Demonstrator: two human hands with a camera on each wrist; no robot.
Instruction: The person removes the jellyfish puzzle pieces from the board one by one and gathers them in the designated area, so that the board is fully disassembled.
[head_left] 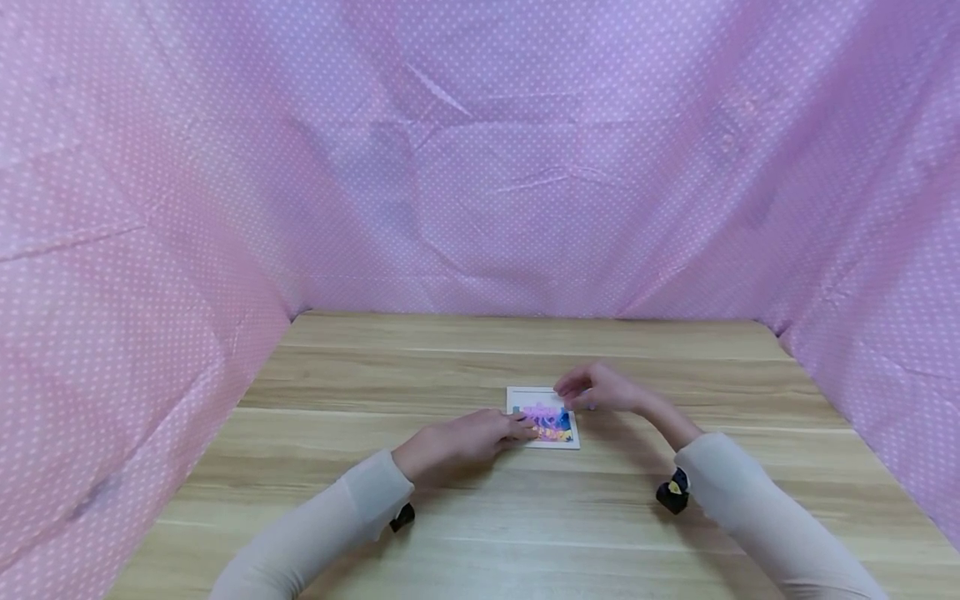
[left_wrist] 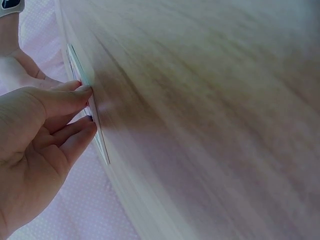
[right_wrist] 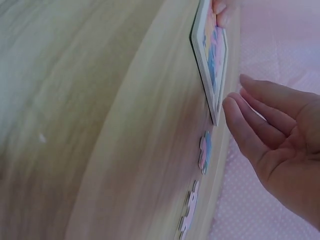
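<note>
A jigsaw puzzle in a shallow white frame tray point(head_left: 541, 445) lies flat on the wooden table, its picture pink, blue and yellow. From the near left, my left hand point(head_left: 480, 435) reaches over it and rests its fingertips on the picture; the left wrist view shows thumb and fingers at the frame's edge, slightly apart. Over the far right corner of the frame hovers my right hand point(head_left: 603, 389). Nothing shows between its loosely bent fingers point(right_wrist: 260, 127) in the right wrist view. Beside the frame, under that hand, lie a pink-and-blue puzzle piece point(right_wrist: 205, 152) and a pale pink puzzle piece point(right_wrist: 189, 210).
Light wood grain covers the tabletop point(head_left: 390, 367). Pink cloth with white dots point(head_left: 480, 208) hangs behind the table and along both sides. Dark wrist-worn items point(head_left: 672, 493) sit below both pale sleeves point(head_left: 757, 508).
</note>
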